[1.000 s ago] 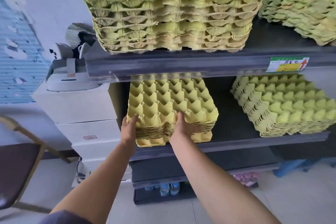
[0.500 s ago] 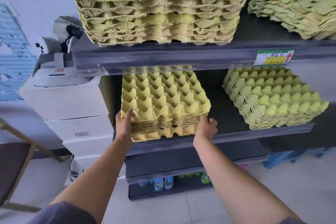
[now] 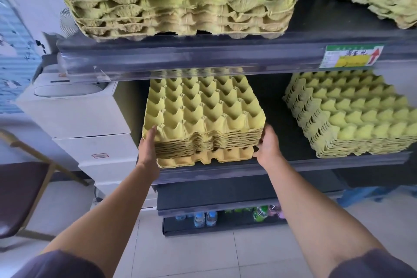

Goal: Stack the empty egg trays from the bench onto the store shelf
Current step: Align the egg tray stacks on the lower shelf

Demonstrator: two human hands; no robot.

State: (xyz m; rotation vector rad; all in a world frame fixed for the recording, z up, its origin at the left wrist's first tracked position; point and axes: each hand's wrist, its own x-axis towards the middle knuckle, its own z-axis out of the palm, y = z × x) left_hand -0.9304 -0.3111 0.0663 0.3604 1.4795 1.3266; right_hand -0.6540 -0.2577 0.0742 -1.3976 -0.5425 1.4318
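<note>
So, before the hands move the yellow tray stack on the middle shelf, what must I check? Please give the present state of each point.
1. Left hand against the tray stack at its left front corner: ok.
2. Right hand at the right front corner: ok.
3. Trays lined up: not ok, the bottom tray juts out in front.
4. Gap to the neighbouring stack on the right: ok, they are apart.
5. Room behind the stack, under the upper shelf: cannot tell, hidden.
</note>
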